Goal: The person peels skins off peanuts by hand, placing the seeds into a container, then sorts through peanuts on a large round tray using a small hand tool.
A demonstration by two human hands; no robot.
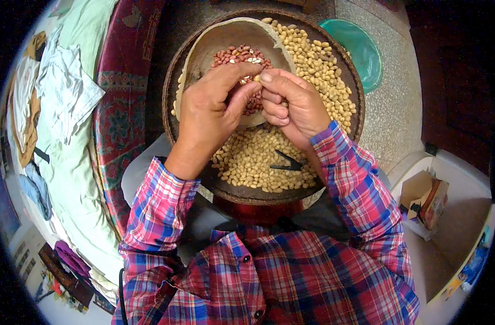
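Note:
My left hand (212, 105) and my right hand (296, 103) meet at the fingertips above a bowl. Thumbs and forefingers pinch a small pale peanut (256, 78), mostly covered by the fingers. Below them, the wide beige bowl (201, 46) holds shelled red peanut kernels (237, 56), a few of them whitish. That bowl rests in a round dark woven tray (174, 59), among many unshelled peanuts (334, 81). A black V-shaped tool (288, 161) lies on the peanuts nearer my body, below my right hand.
A green lined bin (361, 54) stands on the floor past the tray's far right. To the left is a bed with pale green bedding (68, 162) and crumpled clothes (68, 86). At the right, a white box-like container (458, 216) holds a cardboard box (415, 189).

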